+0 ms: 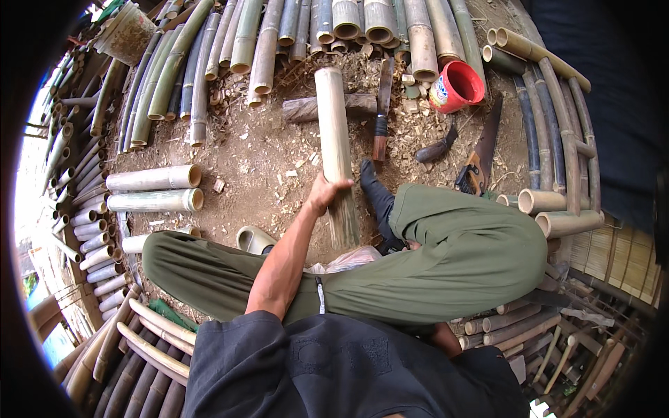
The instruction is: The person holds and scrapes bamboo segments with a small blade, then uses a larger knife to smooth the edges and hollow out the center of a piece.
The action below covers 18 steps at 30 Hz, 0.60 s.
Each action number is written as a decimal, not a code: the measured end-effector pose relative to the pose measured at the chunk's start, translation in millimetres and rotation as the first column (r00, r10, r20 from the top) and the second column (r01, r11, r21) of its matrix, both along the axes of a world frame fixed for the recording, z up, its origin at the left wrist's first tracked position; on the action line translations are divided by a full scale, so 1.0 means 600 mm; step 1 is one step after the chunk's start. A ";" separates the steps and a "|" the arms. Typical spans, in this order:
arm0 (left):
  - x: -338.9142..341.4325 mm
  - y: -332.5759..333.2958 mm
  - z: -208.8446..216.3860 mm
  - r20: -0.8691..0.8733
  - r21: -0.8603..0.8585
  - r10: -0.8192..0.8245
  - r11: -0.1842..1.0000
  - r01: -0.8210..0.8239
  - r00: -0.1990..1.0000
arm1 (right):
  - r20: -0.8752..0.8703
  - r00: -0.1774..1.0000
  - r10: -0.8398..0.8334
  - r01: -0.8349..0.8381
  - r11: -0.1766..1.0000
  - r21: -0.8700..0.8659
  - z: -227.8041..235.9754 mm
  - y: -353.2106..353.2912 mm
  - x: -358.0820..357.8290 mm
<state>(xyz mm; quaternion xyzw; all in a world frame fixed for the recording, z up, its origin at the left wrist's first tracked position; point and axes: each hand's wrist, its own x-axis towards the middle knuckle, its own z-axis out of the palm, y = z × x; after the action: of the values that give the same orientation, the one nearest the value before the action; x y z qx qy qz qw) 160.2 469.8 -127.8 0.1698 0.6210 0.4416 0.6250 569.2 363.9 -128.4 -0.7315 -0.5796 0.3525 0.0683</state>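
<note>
My left hand (327, 194) is closed round the lower part of a pale, scraped bamboo length (333, 125), which points away from me between my legs. Its far end crosses in front of a dark wooden block (301, 109) on the ground; whether the two touch I cannot tell. Just right of the bamboo lies a machete (382, 97) with a dark-wrapped wooden handle, its blade pointing away. My right forearm (444, 340) shows only a little beside my shirt, and the hand itself is out of sight.
A tipped red bucket (446, 90), a curved knife (437, 148) and a handsaw (481, 159) lie to the right. Bamboo poles (244, 42) line the far side. Two cut bamboo lengths (153, 200) rest at left. Wood chips litter the soil. A bamboo frame (568, 139) stands at right.
</note>
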 end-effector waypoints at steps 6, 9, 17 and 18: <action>0.045 -0.065 -0.051 -0.070 -0.135 -0.091 0.988 0.081 0.993 | 0.007 1.000 0.009 -0.009 1.000 0.007 -0.004 -0.010 0.003; 0.018 -0.071 -0.059 -0.021 -0.129 -0.166 0.978 0.162 0.986 | 0.005 0.999 0.035 -0.035 0.999 0.035 -0.010 0.001 -0.012; -0.170 0.025 0.012 -0.001 -0.455 -0.752 0.588 0.669 0.659 | 0.066 0.975 0.214 -0.221 0.870 0.442 0.004 0.133 -0.125; -0.197 0.048 0.023 -0.048 -0.389 -0.630 0.726 0.567 0.775 | 0.068 0.958 0.279 -0.271 0.806 0.525 0.014 0.177 -0.160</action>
<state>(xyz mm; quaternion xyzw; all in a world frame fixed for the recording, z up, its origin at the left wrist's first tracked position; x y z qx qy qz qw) 41.7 498.6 -113.8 0.2850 0.6538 0.0796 0.6964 473.3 470.1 -119.8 -0.5902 -0.7534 0.1899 0.2191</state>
